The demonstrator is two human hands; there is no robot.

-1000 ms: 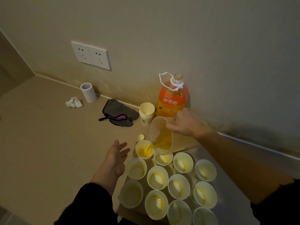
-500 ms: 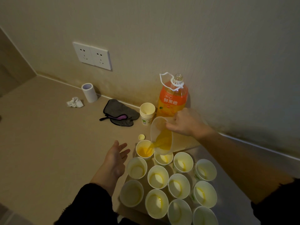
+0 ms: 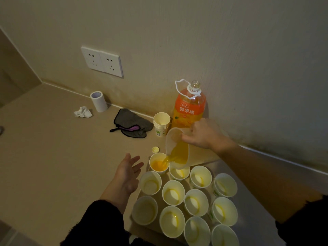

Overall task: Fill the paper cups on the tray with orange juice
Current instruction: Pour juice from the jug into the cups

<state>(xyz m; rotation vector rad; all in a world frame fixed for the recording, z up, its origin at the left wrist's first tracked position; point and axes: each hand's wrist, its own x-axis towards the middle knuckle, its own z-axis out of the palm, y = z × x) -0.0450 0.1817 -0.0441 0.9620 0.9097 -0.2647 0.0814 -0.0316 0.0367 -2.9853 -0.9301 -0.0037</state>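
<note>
Pouring: the clear pitcher (image 3: 177,148) is tipped spout-down, and a stream of orange juice runs into the far-left cup (image 3: 158,163) at the tray's back corner.
Change: that cup looks fuller and deeper orange than a second ago, the pitcher's tilt much the same. This first fill is probably close to done.
Other paper cups (image 3: 173,192): packed rim to rim on the tray (image 3: 252,192), each showing only a thin yellow smear at the bottom (so nearly the whole job is left).
Right hand (image 3: 202,134): fingers curled over the pitcher's rim from above, gripping it.
Left hand (image 3: 128,172): fingers spread, holding nothing, just beside the filling cup.
Back edge: the uncapped juice bottle (image 3: 189,110) stands against the wall just behind the pitcher, a spare cup stack (image 3: 161,124) beside it, so there is little room there.
Open room: the counter (image 3: 53,157) runs leftward, with the grey cloth (image 3: 132,124) well apart from the tray. The next cups lie nearer the person.
</note>
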